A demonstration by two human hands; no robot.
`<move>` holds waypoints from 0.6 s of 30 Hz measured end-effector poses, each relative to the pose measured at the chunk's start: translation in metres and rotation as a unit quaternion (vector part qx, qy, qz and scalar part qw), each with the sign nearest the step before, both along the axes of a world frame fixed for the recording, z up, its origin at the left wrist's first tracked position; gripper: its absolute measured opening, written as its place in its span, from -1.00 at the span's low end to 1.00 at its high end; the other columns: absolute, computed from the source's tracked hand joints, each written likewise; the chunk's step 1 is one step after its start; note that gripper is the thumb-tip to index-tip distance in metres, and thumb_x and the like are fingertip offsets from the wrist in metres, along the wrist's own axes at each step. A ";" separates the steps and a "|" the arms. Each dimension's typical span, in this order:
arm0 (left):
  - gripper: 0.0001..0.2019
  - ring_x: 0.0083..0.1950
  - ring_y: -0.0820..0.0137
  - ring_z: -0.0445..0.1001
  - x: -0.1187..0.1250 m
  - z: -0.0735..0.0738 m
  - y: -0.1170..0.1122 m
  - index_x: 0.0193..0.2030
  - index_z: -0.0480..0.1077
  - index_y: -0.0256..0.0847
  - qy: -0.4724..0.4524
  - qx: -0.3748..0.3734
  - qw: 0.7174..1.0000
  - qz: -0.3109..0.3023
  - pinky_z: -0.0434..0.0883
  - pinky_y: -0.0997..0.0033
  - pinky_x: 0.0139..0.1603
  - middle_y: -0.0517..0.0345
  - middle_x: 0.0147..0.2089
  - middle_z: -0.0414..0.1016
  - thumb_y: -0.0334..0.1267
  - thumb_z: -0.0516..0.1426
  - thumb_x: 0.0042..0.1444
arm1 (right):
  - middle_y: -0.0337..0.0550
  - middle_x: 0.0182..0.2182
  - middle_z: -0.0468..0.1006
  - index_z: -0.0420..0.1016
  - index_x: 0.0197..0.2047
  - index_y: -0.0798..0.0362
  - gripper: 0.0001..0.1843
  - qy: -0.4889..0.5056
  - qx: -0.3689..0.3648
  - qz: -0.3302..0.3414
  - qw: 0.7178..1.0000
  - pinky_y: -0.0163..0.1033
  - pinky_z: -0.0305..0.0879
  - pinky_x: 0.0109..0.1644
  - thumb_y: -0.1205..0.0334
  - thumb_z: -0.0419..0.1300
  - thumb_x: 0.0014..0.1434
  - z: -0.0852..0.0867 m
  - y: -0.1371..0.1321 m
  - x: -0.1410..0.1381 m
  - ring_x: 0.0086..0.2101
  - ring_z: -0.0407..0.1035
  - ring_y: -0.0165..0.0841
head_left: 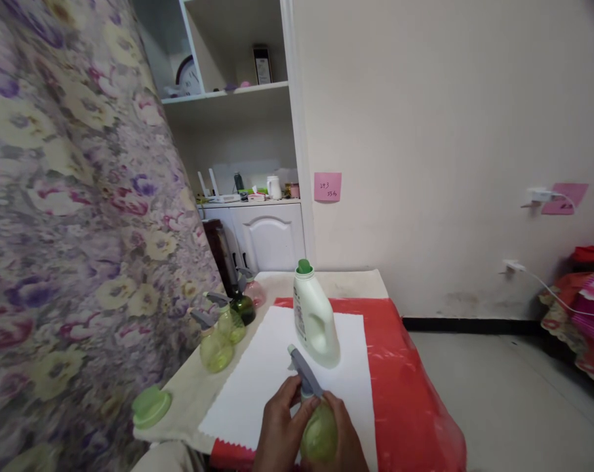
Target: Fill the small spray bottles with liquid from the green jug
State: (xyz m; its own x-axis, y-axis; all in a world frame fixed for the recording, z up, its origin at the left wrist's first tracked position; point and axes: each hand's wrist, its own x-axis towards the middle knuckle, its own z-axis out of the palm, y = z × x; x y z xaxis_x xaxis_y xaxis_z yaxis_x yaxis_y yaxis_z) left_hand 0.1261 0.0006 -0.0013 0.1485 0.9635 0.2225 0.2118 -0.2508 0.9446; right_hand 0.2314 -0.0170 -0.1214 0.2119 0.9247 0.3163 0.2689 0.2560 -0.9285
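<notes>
In the head view, a round green spray bottle (320,432) with a grey trigger top (305,372) stands between my hands at the near side of the table. My left hand (283,419) grips the base of the grey top with thumb and fingers. Around the side of the green body, my right hand (343,432) is closed, its fingers reaching up near the collar. Just beyond stands a pale green jug (316,321) with a handle, upright, a green piece in its mouth. Both it and the spray bottle are over a white sheet (262,367).
Several spray bottles, including a yellow-green one (216,351) and a pink one (254,292), line the table's left side. A green cap (151,406) lies at the near left corner. Red plastic (400,380) covers the right side. A floral curtain (90,229) hangs at left.
</notes>
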 end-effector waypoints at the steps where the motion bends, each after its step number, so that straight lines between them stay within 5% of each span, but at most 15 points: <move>1: -0.74 -0.16 0.15 0.56 0.000 -0.001 -0.001 -0.19 0.51 -0.19 -0.006 -0.005 1.000 0.003 0.47 0.30 -0.12 0.07 -0.24 0.62 -0.16 0.27 -0.02 | 0.06 0.09 0.44 0.10 0.16 0.02 -0.06 -0.004 0.001 -0.002 1.000 0.05 0.27 0.22 0.51 0.15 -0.39 -0.001 0.000 0.000 0.12 0.33 -0.01; 9: -0.69 -0.16 0.15 0.57 0.002 -0.009 -0.001 -0.19 0.55 -0.18 -0.076 -0.051 0.996 0.008 0.48 0.29 -0.11 0.13 -0.29 0.64 -0.10 0.31 -0.07 | -0.01 0.07 0.43 0.10 0.17 0.01 -0.05 -0.002 0.015 -0.009 1.000 -0.03 0.25 0.22 0.47 0.14 -0.41 -0.005 0.001 0.003 0.11 0.33 -0.03; 18: -0.67 -0.14 0.18 0.54 -0.003 -0.022 0.007 -0.17 0.51 -0.19 -0.102 -0.073 0.991 -0.045 0.44 0.29 -0.10 0.10 -0.24 0.63 -0.04 0.29 -0.01 | 0.14 0.04 0.44 0.17 0.15 0.14 -0.06 -0.044 -0.036 -0.034 0.998 0.05 0.20 0.24 0.49 0.15 -0.45 0.009 0.000 0.004 0.10 0.30 0.08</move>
